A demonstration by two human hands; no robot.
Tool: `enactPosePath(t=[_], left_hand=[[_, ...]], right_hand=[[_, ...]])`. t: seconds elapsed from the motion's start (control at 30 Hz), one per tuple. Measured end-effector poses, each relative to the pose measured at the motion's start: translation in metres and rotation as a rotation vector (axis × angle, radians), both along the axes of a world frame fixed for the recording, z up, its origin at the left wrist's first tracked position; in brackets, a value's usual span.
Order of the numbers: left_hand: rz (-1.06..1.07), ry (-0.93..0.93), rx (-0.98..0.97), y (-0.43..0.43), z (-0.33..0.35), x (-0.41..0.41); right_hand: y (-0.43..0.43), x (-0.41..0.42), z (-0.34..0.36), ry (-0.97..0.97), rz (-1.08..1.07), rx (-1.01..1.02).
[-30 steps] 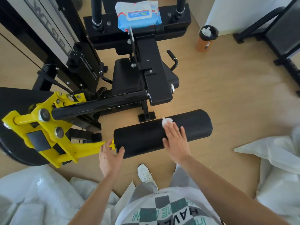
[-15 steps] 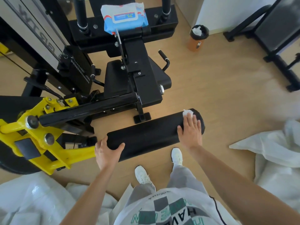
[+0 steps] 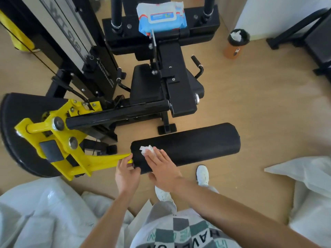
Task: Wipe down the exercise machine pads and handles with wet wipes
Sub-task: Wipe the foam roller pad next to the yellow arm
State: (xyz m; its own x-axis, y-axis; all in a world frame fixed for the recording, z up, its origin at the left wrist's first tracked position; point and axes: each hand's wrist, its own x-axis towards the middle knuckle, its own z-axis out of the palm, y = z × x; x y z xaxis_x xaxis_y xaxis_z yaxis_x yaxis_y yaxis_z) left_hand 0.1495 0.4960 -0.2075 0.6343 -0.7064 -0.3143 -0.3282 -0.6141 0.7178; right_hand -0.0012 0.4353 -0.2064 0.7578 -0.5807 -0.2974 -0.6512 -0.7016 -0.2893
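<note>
A black cylindrical roller pad (image 3: pixel 195 145) sticks out to the right from a yellow lever arm (image 3: pixel 59 149). My right hand (image 3: pixel 161 167) lies flat with straight fingers on the pad's left end and presses a crumpled white wet wipe (image 3: pixel 146 150) against it. My left hand (image 3: pixel 126 173) grips the pad's left end face where it joins the yellow arm. A blue pack of wet wipes (image 3: pixel 161 17) lies on the black frame at the top. The black seat pad (image 3: pixel 145 83) and a black handle (image 3: pixel 197 66) sit behind the roller.
An orange bin with a black liner (image 3: pixel 235 43) holding used wipes stands on the wooden floor at right. Another black bench (image 3: pixel 315 36) is at far right. White plastic sheeting (image 3: pixel 304 185) lies at right and lower left. My white shoes (image 3: pixel 202 174) are below the roller.
My right hand slid the wipe from the roller's middle out to its right end, then back to the left end. My left hand stayed on the left end.
</note>
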Motion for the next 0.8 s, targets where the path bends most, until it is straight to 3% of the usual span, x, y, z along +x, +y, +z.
enactPosePath(t=[0.27,0.5,0.8], left_hand=[[-0.033,0.028,-0.038,0.008,-0.007,0.007],[0.012,0.049,0.013,0.000,0.000,0.013],[-0.093,-0.111,0.134,-0.042,-0.003,0.015]], right_hand=[[-0.006,0.020,-0.001,-0.008,0.084,-0.051],[-0.025,-0.063,-0.008,0.032,-0.311,-0.123],[-0.078,-0.172,-0.008,0.096,-0.864,-0.135]])
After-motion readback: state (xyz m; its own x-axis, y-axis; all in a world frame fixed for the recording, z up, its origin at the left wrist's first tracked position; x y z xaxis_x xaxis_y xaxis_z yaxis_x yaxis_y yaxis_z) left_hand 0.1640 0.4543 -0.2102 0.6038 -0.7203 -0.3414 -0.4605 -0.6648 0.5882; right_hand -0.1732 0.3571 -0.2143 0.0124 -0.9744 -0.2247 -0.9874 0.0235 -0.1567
